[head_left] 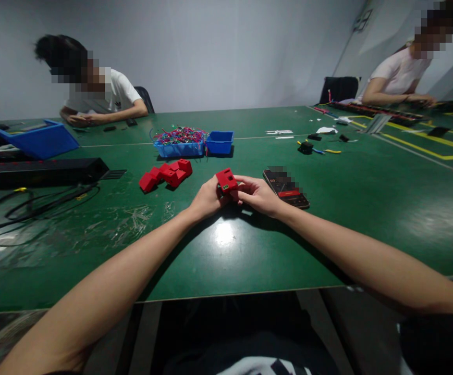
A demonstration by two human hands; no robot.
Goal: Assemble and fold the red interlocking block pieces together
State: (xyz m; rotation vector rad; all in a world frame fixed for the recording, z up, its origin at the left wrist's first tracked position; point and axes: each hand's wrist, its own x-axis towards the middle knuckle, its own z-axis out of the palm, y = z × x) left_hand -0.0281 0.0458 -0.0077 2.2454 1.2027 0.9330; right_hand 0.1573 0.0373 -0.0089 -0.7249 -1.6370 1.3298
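One red block (227,180) is clamped between the left hand (207,199) and right hand (258,195), above the green table (367,208). About five more red blocks (166,174) are heaped nearby; two blue bins (193,144) and one phone (286,187) are counted.

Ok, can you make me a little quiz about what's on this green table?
1. True or false: both hands, the left hand and the right hand, hold one red block together.
2. What lies on the green table just beside the right hand? A) a phone B) a cup C) a book
3. Fill in: the pile of red blocks lies on the person's ____ side.

Key:
1. True
2. A, the phone
3. left
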